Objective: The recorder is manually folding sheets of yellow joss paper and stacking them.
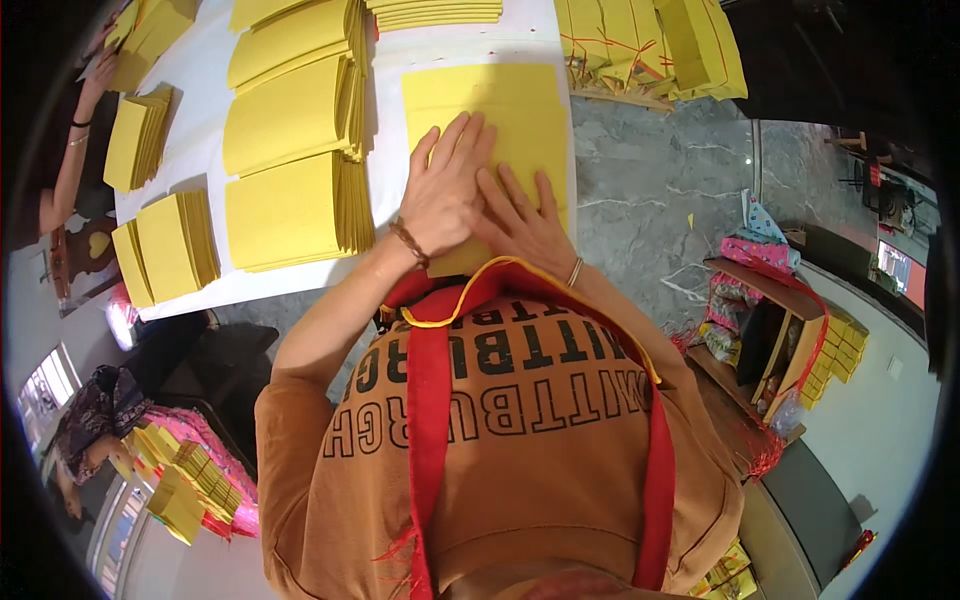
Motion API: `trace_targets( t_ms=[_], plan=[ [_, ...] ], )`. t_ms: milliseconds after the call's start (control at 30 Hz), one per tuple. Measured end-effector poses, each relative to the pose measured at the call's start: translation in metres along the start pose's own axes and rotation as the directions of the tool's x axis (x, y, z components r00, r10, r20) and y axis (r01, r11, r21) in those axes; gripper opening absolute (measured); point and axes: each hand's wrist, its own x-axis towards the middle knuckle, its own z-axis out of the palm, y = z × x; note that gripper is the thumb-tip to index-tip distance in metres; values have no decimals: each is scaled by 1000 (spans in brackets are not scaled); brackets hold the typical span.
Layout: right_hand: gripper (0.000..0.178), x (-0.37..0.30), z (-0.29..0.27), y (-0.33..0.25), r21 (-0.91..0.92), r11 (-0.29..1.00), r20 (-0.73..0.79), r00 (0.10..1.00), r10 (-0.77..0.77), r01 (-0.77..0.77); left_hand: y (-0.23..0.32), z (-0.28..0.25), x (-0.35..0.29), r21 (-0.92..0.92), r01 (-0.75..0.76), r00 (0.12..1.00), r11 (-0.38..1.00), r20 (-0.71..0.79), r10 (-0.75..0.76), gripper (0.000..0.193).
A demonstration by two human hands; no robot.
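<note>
Both of my hands lie on a large yellow paper sheet (530,100) at the near right end of the white-covered table (390,170). My left hand (445,185) presses flat, its fingers stretched toward the far side and a bracelet on the wrist. Just right of it, my right hand (524,222) rests with its fingers spread on the same paper. The two hands touch or overlap at the thumbs. Neither one grips anything. Whether the paper is a single layer or folded, I cannot tell; its near part is partly hidden by my hands and the red apron (430,430).
Stacks of folded yellow paper (285,215) stand in a row left of my hands, with smaller stacks (178,240) farther left. Another person's arm (75,150) reaches in at the far left. Yellow bags with red cords (640,45) lie far right. A wooden shelf (775,300) stands right.
</note>
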Motion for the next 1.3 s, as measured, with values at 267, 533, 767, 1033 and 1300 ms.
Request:
trace_targets(
  t_ms=[267,533,767,1033,1300],
  plan=[
    [50,2,-4,-3,-40,998,119,991,59,-55,-19,-32,-32,-224,-56,995,973,68,73,59],
    [53,-16,-31,25,63,990,190,975,115,-129,-15,-29,-39,75,-103,981,992,172,89,72],
    [50,-30,-50,37,-2,981,61,980,191,-192,0,-30,-28,439,-240,971,866,103,217,52],
    [35,20,-74,51,802,-209,523,490,697,-560,1,-42,-6,260,-192,975,946,-58,214,49],
    [39,104,-64,123,897,331,34,792,609,-292,-1,-68,-3,279,50,942,959,-331,47,55]
  ],
)
